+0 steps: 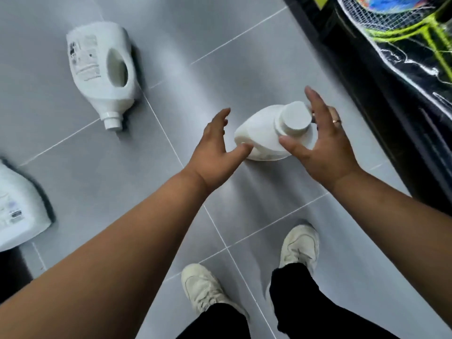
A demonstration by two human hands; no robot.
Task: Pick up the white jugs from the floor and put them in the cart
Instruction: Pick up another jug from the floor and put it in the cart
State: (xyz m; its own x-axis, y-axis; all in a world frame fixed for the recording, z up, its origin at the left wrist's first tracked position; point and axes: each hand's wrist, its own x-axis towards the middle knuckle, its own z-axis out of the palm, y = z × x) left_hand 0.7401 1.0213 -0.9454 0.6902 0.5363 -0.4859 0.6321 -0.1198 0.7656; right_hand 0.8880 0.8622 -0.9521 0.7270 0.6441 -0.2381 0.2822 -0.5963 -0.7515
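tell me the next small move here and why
Probably close both hands on the capped upright jug and lift. The left hand and right hand flank it with fingers spread, thumbs at its shoulder, not yet gripping. The tipped jug and the jug at the left edge lie further off.

Left-edge jug (pixel 19 211): I'm seeing it running off the frame.
Lying jug's label (pixel 84 59): I'm finding its print blurring past reading.
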